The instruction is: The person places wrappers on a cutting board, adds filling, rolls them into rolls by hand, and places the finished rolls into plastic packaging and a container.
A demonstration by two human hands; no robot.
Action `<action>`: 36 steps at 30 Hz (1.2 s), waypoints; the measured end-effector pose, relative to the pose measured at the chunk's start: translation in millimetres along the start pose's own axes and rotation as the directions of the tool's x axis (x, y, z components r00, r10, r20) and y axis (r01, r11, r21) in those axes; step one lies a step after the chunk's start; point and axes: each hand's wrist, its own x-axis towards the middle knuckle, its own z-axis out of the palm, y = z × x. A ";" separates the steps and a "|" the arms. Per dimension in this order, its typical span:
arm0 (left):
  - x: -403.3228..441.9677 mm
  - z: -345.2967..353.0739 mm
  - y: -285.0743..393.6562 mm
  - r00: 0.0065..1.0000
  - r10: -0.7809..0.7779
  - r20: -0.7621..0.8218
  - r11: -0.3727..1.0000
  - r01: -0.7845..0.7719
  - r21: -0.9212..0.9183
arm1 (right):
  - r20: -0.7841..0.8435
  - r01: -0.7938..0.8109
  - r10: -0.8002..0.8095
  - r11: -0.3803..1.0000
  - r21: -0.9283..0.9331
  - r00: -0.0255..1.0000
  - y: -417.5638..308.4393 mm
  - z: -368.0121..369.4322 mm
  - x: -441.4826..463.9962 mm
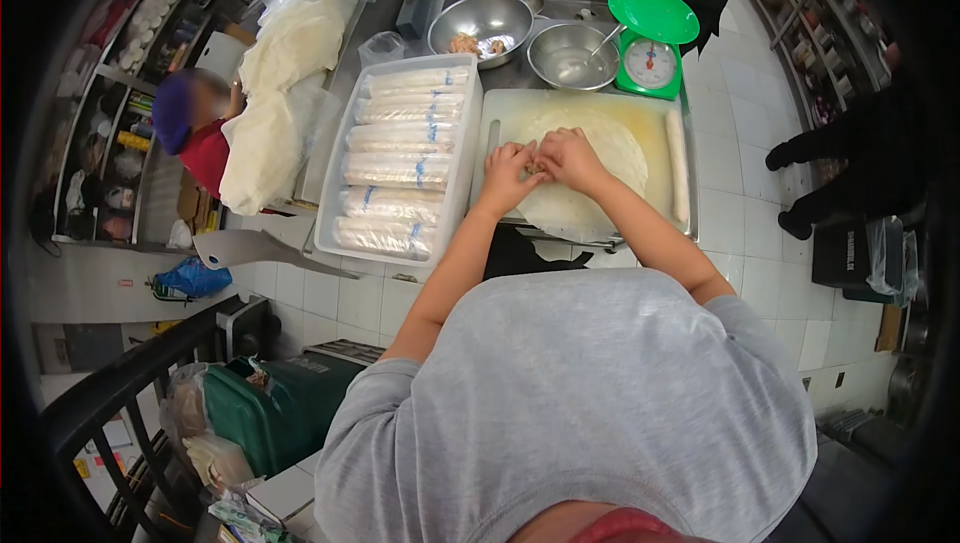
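My left hand [508, 179] and my right hand [570, 160] meet over a round pale sheet of wrapper [612, 148] on a white cutting board [520, 103]. Between my fingertips is a small lump of brownish filling [534, 169], partly hidden by them. Both hands have their fingers curled in around it. A finished-looking pale roll [678, 165] lies along the board's right edge. Left of the board, a white plastic tub [467, 133] holds several long wrapped rolls [402, 139] with blue print.
Behind the board stand a metal bowl [480, 18] with some filling, another with liquid and a spoon [572, 58], and a green scale [650, 65]. Pale sheets [275, 93] lie at left near a person in a purple cap [173, 113]. Another person's dark legs [835, 173] are at right.
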 end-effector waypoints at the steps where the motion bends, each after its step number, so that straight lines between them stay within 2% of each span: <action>1: 0.0 0.1 -1.2 1.000 -0.028 -0.013 0.997 0.027 -0.071 | 0.024 0.030 -0.030 1.000 -0.002 0.999 -3.4 -4.4 -5.2; 2: -1.8 0.3 -2.5 0.998 -0.058 -0.022 0.988 0.054 -0.142 | 0.049 0.058 -0.057 0.998 -0.001 0.997 -7.5 -8.3 -10.8; 5: -6.3 -9.4 7.7 0.998 -0.054 -0.021 0.999 0.054 0.003 | -0.097 0.013 -0.005 0.997 0.075 0.995 -20.6 -21.3 -22.7; 8: -6.1 -3.1 4.1 0.999 -0.034 0.012 0.999 0.034 0.006 | -0.051 -0.001 0.002 1.000 0.011 0.999 -7.5 -14.4 -24.1; 11: -0.3 6.1 -7.3 1.000 0.005 -0.023 1.000 -0.006 -0.014 | 0.041 -0.064 0.063 0.998 0.022 0.997 12.0 4.1 -11.0; 14: 0.5 -5.2 -0.2 1.000 0.018 -0.024 0.996 -0.020 -0.087 | 0.197 -0.143 0.113 0.979 0.148 0.974 18.0 -1.3 -5.8; 17: -4.2 -8.4 9.9 0.975 -0.210 -0.067 0.901 0.167 -0.400 | 0.156 -0.265 0.217 0.856 0.443 0.964 7.2 -20.3 -9.0; 20: -3.6 -14.6 11.4 0.980 -0.197 -0.043 0.902 0.163 -0.399 | 0.174 -0.398 0.367 0.722 0.566 0.914 5.2 -12.5 -5.9; 22: -3.2 -6.9 3.9 0.984 -0.167 -0.056 0.918 0.135 -0.374 | 0.065 -0.246 0.237 0.934 0.258 0.969 5.0 1.2 -3.9; 23: -4.0 -3.2 0.7 0.987 -0.151 -0.061 0.925 0.120 -0.361 | 0.029 -0.160 0.158 0.984 0.082 0.987 6.0 5.9 -4.1; 26: -4.3 1.6 -8.0 0.993 -0.098 -0.071 0.963 0.076 -0.260 | 0.170 -0.227 0.205 0.966 0.121 0.964 7.4 -0.9 1.9; 29: -7.3 -0.6 2.8 0.987 0.001 -0.158 0.981 -0.031 -0.190 | 0.039 -0.189 0.187 0.978 0.082 0.982 1.6 -7.5 -1.8; 32: -2.2 2.9 -4.0 0.999 -0.019 -0.051 0.982 0.009 -0.189 | 0.162 -0.093 0.090 0.996 0.014 0.983 -0.1 4.0 4.7; 35: -1.0 2.2 -17.8 0.995 -0.062 0.075 0.974 0.076 -0.211 | 0.170 -0.072 0.070 0.997 0.003 0.983 7.8 19.3 5.1; 36: -1.8 -0.5 -13.9 0.997 -0.056 0.053 0.969 0.068 -0.236 | 0.157 -0.037 0.028 0.998 0.056 0.987 7.8 14.8 4.0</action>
